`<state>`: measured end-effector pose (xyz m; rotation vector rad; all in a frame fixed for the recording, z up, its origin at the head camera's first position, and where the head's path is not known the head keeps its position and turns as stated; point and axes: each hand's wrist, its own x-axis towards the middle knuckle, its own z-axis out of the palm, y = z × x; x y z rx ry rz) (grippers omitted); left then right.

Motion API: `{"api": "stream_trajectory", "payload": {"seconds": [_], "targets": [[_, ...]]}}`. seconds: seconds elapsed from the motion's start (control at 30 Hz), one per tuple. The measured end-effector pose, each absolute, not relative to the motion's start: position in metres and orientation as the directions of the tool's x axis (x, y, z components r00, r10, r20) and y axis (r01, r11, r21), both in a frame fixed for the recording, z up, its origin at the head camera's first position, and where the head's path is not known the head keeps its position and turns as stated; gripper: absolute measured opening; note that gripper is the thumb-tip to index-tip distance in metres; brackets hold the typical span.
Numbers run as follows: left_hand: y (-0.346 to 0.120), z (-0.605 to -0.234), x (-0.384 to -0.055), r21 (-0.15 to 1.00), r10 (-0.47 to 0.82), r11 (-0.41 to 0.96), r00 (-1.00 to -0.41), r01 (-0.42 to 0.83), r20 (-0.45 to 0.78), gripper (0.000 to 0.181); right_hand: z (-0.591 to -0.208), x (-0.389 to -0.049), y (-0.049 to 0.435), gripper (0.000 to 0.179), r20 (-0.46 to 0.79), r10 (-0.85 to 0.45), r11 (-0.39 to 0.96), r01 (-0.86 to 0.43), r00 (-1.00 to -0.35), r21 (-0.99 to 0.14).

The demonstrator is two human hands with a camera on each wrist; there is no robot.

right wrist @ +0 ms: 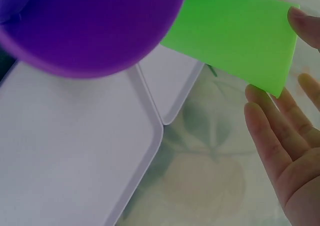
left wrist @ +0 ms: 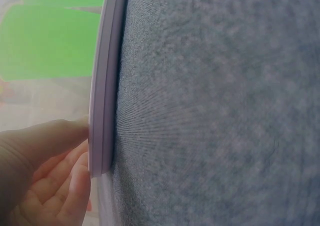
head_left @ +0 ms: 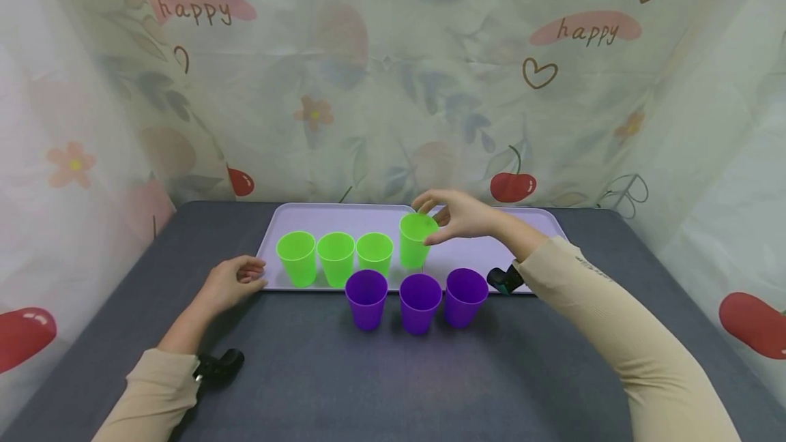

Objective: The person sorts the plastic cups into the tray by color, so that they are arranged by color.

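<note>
- Beige sleeves [head_left: 620, 340] lie nearest, reaching in from the lower corners over the dark table [head_left: 319, 380].
- Three purple cups [head_left: 420, 305] stand on the table along the trays' front edges, long axes upright, mouths up; the middle one sits a little nearer.
- Behind them, three green cups [head_left: 336, 261] form a row near the left tray's [head_left: 344, 215] front edge, all upright, mouths up.
- The right hand [head_left: 463, 215] pinches the held green cup [head_left: 414, 244] near its rim, thumb and fingers spread about the cup's width; its long axis is near vertical, mouth up.
- That cup is at the left tray's right edge, beside the right tray [head_left: 473, 258]; whether its base touches down, I cannot tell.
- The left hand [head_left: 227, 285], fingers bent, touches the left tray's front-left corner; whether it grips, I cannot tell.
</note>
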<state>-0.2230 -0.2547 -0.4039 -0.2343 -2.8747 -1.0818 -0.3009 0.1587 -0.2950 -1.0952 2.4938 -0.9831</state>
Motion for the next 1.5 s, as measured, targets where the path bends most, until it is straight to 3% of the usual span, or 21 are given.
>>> {"api": "stream_trajectory", "payload": {"seconds": [0.67,1.5], "targets": [[-0.254,-0.402,-0.222,0.648,0.115,0.747,-0.989,0.149,0.094,0.035,-0.305,-0.302,0.144,0.061,-0.137,-0.715,0.622,-0.535,-0.685,-0.572],[-0.254,-0.403,-0.222,0.655,0.122,0.741,-0.989,0.146,0.083,0.036,-0.308,-0.301,0.139,0.065,-0.194,-0.728,0.626,-0.523,-0.657,-0.578]]}}
